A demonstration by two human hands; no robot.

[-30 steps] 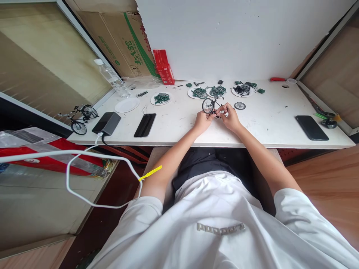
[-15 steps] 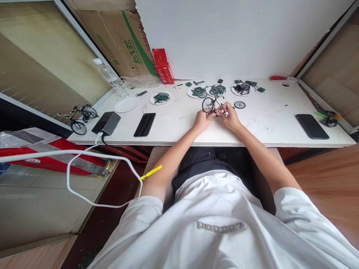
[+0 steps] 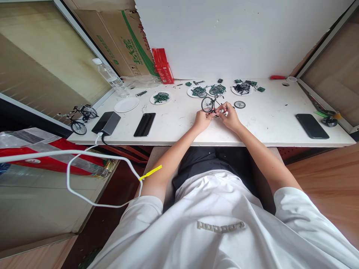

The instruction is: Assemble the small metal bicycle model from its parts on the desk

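Observation:
Between my hands is a black model bicycle point(image 3: 208, 104), one spoked wheel showing on its left side, held just above the table. My left hand point(image 3: 203, 119) pinches its lower part from the left. From the right, the fingers of my right hand point(image 3: 229, 115) are closed at the frame, close to the left fingertips; the exact small part between them is hidden. A loose spoked wheel point(image 3: 239, 105) lies flat on the table just right of my right hand. Behind the bicycle stand white plates with green parts point(image 3: 217, 89) and black parts point(image 3: 241, 88).
Two more model bicycles point(image 3: 79, 118) stand at the left edge beside a dark grey box point(image 3: 106, 123) with cables. One phone point(image 3: 144, 124) lies left, another phone point(image 3: 312, 126) right. A bare plate point(image 3: 126, 105), a bottle point(image 3: 112, 79) and a red box point(image 3: 163, 67) are further back.
The bicycle in my hands has tilted or shifted very slightly to the left. Both hands keep nearly the same place and grip.

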